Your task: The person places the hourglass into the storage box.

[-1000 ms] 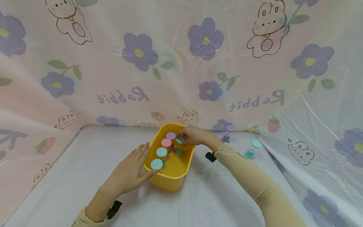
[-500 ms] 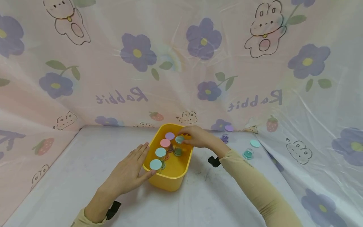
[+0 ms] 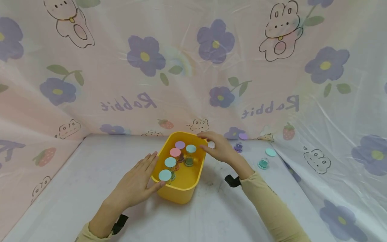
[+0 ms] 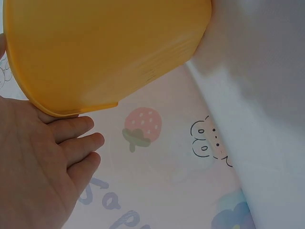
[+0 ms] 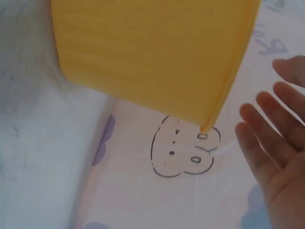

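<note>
While the yellow bin is touched by the straight-fingered left hand, the right hand is seen relaxed, grasping nothing, its gap from the rim shown only by the right wrist view. Inside, between both hands, disc-topped jars are contained; beyond, mirrored "Rabbit" is printed on the backdrop.

The rounded plastic bin is plain yellow; the flat round discs in it are lilac, pink and pale blue. Both fabric sleeves are tan. The glossy pale-pink sheet bears yellow-centred purple flowers, red strawberries and black-outlined rabbits.
</note>
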`<action>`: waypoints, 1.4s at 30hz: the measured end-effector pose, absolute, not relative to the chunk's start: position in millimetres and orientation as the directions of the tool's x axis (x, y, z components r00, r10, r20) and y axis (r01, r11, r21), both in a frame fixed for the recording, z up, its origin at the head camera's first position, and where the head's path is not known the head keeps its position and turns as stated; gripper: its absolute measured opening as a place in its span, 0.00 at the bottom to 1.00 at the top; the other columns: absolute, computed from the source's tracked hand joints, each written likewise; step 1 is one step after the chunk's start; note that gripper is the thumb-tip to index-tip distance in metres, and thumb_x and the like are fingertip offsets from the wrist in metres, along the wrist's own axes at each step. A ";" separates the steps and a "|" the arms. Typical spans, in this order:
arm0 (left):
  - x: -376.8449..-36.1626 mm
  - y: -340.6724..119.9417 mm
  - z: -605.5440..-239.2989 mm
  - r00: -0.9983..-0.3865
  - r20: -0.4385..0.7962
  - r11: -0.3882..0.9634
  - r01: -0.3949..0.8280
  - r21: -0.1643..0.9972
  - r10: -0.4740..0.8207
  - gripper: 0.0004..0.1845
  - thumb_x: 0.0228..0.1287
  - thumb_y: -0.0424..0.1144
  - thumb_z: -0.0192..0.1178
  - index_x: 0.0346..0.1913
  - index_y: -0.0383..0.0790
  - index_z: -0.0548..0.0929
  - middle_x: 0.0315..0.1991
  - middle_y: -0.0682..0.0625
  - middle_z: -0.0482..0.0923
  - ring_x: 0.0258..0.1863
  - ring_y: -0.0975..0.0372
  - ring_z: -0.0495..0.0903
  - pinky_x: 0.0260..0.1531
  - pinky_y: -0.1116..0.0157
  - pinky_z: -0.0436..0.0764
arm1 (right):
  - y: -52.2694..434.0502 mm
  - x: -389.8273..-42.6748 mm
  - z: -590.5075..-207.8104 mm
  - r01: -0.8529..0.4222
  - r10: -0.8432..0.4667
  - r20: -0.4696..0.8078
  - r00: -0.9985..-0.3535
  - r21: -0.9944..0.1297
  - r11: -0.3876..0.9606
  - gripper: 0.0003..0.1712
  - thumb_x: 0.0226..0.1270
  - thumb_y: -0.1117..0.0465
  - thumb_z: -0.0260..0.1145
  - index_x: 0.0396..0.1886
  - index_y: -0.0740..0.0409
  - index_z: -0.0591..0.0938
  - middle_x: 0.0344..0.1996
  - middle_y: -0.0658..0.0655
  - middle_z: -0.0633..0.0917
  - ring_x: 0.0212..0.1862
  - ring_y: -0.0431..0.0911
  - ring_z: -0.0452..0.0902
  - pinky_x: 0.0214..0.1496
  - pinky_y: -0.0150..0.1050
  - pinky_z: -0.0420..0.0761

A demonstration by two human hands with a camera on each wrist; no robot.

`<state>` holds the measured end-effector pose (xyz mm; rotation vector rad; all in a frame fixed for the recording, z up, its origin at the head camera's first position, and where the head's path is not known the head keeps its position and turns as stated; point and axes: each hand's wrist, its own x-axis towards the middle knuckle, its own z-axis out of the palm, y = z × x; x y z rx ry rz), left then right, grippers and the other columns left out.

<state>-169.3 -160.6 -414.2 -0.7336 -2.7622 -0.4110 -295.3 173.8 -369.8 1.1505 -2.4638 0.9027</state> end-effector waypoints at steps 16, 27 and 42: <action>-169.1 -161.0 -414.3 -0.839 0.312 0.835 0.515 0.194 0.445 0.50 0.75 0.68 0.52 0.80 0.29 0.58 0.83 0.39 0.53 0.80 0.44 0.56 0.77 0.44 0.61 | 227.1 -279.7 -391.7 -0.718 -0.224 0.762 -0.608 -0.408 0.564 0.25 0.64 0.71 0.75 0.61 0.66 0.83 0.59 0.63 0.86 0.58 0.59 0.83 0.60 0.46 0.84; -167.5 -160.5 -413.5 -0.837 0.313 0.833 0.518 0.193 0.448 0.50 0.75 0.67 0.52 0.80 0.29 0.58 0.82 0.38 0.53 0.80 0.44 0.57 0.77 0.44 0.61 | 284.3 -272.4 -406.0 -0.582 -0.033 0.764 -0.645 -0.463 0.669 0.25 0.64 0.71 0.73 0.61 0.65 0.84 0.60 0.64 0.85 0.62 0.62 0.80 0.66 0.26 0.72; -167.7 -160.8 -414.6 -0.838 0.311 0.834 0.518 0.189 0.449 0.50 0.75 0.67 0.51 0.80 0.29 0.58 0.83 0.39 0.53 0.80 0.44 0.56 0.77 0.44 0.61 | 353.7 -261.9 -417.5 -0.328 0.130 0.635 -0.762 -0.551 0.767 0.28 0.66 0.68 0.72 0.66 0.64 0.81 0.64 0.68 0.81 0.69 0.66 0.73 0.72 0.61 0.71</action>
